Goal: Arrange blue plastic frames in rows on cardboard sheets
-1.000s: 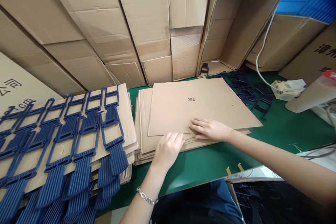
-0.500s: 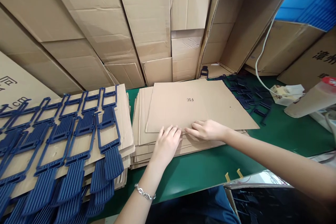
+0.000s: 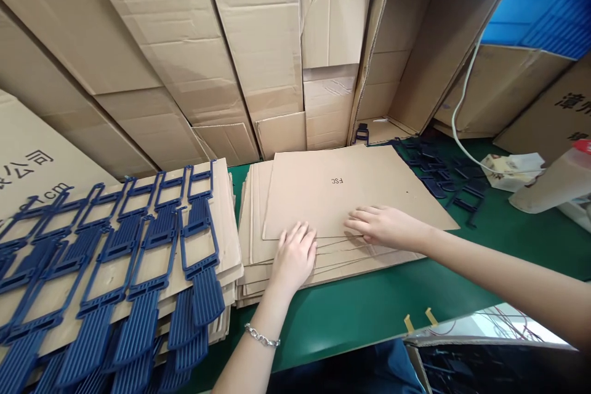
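Observation:
A flat cardboard sheet printed "FSC" tops a stack of cardboard sheets on the green table. My left hand rests across the top sheet's near edge, its fingers stretched out and palm down. Further right, my right hand lies on the same sheet near that edge, with fingers extended and nothing gripped. To the left, rows of dark blue plastic frames with ribbed flaps are laid out on another cardboard pile.
Cardboard boxes wall the back, with an open carton at right. Loose dark blue plastic parts lie beyond the sheets. At far right are a tissue pack, a red-capped bottle and a white cable.
My right hand has shifted right along the near edge and up onto the sheet. My left hand stays in about the same place on the sheet. The view has tilted slightly upward.

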Demonstrator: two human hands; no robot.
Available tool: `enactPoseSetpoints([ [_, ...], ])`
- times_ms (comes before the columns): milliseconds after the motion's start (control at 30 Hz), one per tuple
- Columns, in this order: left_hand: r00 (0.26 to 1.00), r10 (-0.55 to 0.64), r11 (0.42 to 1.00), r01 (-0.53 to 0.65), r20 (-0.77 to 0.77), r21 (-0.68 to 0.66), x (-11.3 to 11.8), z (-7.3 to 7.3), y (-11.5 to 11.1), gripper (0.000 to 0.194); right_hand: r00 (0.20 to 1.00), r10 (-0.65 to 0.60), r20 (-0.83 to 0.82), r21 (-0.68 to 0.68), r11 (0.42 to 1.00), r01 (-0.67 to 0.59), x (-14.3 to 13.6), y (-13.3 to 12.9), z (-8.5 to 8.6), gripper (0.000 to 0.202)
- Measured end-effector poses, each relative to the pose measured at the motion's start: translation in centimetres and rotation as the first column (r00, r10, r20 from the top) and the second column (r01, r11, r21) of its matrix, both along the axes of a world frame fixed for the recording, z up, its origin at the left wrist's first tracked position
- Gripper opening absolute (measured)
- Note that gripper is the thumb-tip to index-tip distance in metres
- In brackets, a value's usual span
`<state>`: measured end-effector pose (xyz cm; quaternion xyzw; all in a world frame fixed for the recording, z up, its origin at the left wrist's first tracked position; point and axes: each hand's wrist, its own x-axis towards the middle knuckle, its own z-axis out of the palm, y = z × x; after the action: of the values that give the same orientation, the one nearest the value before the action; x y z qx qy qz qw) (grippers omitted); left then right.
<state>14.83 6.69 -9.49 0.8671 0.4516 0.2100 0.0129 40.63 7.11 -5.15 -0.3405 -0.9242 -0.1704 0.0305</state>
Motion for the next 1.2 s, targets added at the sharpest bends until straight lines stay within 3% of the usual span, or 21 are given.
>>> enactPoseSetpoints([
  [200,0.999,0.029,0.994,-0.025,0.038,-0.102,0.2,0.3,0.0,0.033,0.996,0.024,0.086,0.106,0.994,-0.033,-3.3,-0.8,-0.3,0.027],
  [400,0.982,0.046,0.975,-0.005,0.181,-0.223,0.2,0.4,0.1,0.030,0.999,-0.033,0.023,0.157,0.987,0.029,-5.4,-1.4,-1.2,0.024],
  [600,0.876,0.162,0.896,0.062,0.455,-0.439,0.8,1.0,-0.9,0.022,0.996,-0.086,-0.035,0.136,0.987,0.090,-5.0,-1.4,-1.6,0.021],
  [667,0.790,0.282,0.820,0.097,0.544,-0.565,1.4,1.3,-2.4,0.023,0.995,-0.078,-0.061,0.144,0.986,0.086,-4.8,-1.4,-2.0,0.020],
  [700,0.739,0.351,0.758,0.136,0.575,-0.638,1.7,1.4,-3.3,0.033,0.995,-0.069,-0.071,0.153,0.985,0.079,-4.6,-1.4,-2.1,0.019],
  [800,0.595,0.519,0.525,0.344,0.613,-0.778,2.6,1.7,-5.9,0.063,0.996,-0.034,-0.082,0.193,0.980,0.049,-4.3,-1.3,-2.3,0.021],
  [833,0.527,0.576,0.468,0.414,0.625,-0.781,2.8,1.7,-6.5,0.064,0.997,-0.023,-0.080,0.209,0.977,0.039,-4.2,-1.2,-2.3,0.021],
  [867,0.412,0.653,0.428,0.490,0.635,-0.759,2.9,1.8,-7.0,0.063,0.997,-0.013,-0.079,0.224,0.974,0.030,-4.1,-1.2,-2.3,0.022],
  [933,0.044,0.835,0.388,0.659,0.548,-0.644,2.9,2.1,-7.4,0.058,0.996,0.000,-0.087,0.255,0.967,0.022,-4.0,-1.1,-2.1,0.023],
  [967,-0.140,0.891,0.389,0.727,0.432,-0.566,2.8,2.3,-7.3,0.056,0.995,0.006,-0.096,0.274,0.962,0.021,-3.9,-1.1,-1.9,0.023],
  [1000,-0.276,0.912,0.397,0.774,0.302,-0.493,2.7,2.5,-7.2,0.054,0.994,0.010,-0.106,0.294,0.955,0.021,-3.8,-1.0,-1.8,0.024],
  [1033,-0.354,0.914,0.406,0.799,0.198,-0.444,2.6,2.7,-7.0,0.051,0.993,0.016,-0.114,0.316,0.948,0.021,-3.8,-0.9,-1.6,0.024],
  [1067,-0.382,0.913,0.407,0.808,0.147,-0.426,2.4,3.0,-6.8,0.047,0.993,0.022,-0.118,0.339,0.941,0.020,-3.7,-0.9,-1.4,0.025],
  [1200,-0.405,0.911,0.402,0.823,0.081,-0.401,1.9,3.9,-6.1,0.034,0.993,0.020,-0.112,0.421,0.907,0.029,-3.3,-0.4,-0.3,0.027],
])
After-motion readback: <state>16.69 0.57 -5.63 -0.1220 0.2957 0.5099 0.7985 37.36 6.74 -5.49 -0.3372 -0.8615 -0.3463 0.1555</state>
